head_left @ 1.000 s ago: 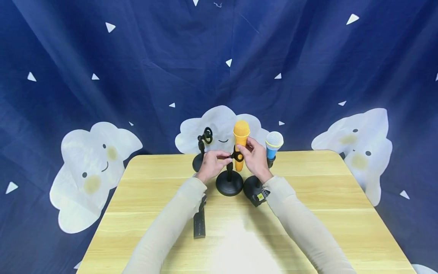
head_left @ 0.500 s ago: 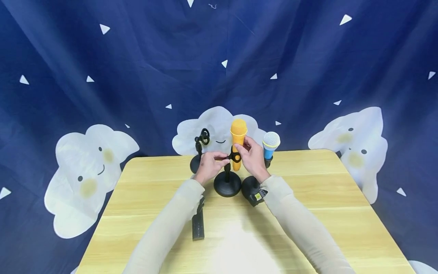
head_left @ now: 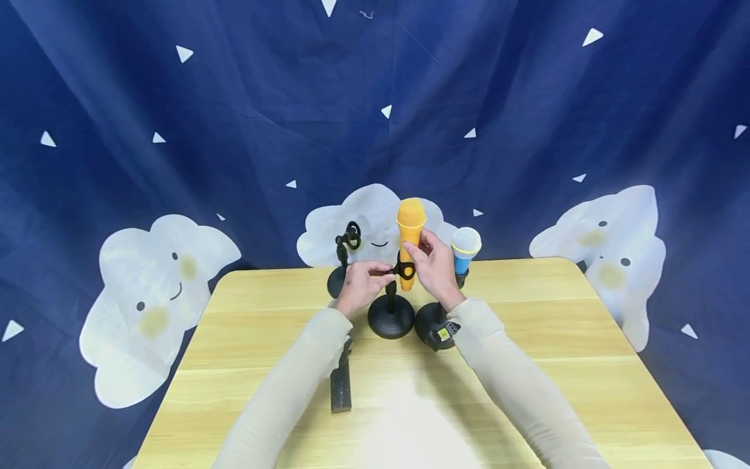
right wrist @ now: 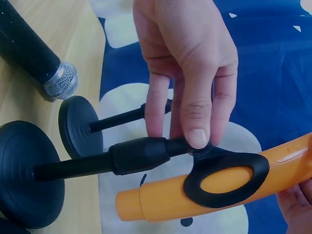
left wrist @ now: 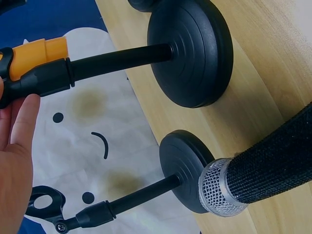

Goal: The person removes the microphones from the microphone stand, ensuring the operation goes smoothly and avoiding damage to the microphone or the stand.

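An orange microphone [head_left: 411, 225] stands upright in the ring-shaped black clip [right wrist: 261, 170] of the middle desk stand [head_left: 391, 319]. My right hand [head_left: 436, 270] holds the microphone's body from the right, just below its head. On the other side, my left hand [head_left: 364, 283] pinches the joint between clip and stand pole. The right wrist view shows the left thumb pressed on that joint, with the microphone's lower end [right wrist: 130, 204] sticking out past the clip. Only a few right-hand fingers [right wrist: 295, 209] show there, under the microphone.
A blue microphone with a white head [head_left: 465, 242] sits in a stand to the right, partly behind the right wrist. A bare-clipped stand [head_left: 336, 281] is at the back left. A black glittery microphone [left wrist: 273, 161] lies on the wooden table [head_left: 263, 339] below the left forearm.
The orange microphone has risen slightly within the clip, and the right hand with it. The left hand keeps its pinch on the joint. The head view has shifted a little.
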{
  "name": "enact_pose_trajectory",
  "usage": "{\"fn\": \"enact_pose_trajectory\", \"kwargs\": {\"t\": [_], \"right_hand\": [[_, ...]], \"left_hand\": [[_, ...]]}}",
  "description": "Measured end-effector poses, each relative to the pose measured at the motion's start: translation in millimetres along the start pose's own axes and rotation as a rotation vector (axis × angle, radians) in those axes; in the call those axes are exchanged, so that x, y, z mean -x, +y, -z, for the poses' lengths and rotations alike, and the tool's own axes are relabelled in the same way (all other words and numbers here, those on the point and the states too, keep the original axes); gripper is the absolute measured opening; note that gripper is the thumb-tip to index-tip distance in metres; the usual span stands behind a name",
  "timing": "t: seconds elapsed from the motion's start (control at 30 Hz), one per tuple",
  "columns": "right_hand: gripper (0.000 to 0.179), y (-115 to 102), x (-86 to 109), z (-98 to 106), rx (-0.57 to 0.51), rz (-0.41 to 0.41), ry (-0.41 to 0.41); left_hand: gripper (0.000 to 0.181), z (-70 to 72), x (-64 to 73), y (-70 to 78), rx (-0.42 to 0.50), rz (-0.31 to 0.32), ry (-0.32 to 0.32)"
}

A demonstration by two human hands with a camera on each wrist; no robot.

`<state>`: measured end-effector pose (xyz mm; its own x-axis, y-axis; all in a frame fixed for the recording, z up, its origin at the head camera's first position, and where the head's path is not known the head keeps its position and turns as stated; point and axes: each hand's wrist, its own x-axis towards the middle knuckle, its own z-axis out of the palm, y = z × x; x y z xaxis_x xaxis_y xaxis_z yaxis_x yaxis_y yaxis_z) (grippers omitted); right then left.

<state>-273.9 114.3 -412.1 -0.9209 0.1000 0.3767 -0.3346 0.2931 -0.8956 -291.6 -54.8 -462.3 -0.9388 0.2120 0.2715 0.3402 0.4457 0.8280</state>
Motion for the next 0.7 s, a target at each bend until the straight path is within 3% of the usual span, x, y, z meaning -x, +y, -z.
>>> {"fn": "enact_pose_trajectory", "kwargs": {"t": [0.7], "right_hand": [[0.036,-8.6,-4.6,3.4,-0.016,-0.008,-0.015]], "left_hand": [[0.017,0.1,0.2,0.0,0.009,0.003,0.0]]}}
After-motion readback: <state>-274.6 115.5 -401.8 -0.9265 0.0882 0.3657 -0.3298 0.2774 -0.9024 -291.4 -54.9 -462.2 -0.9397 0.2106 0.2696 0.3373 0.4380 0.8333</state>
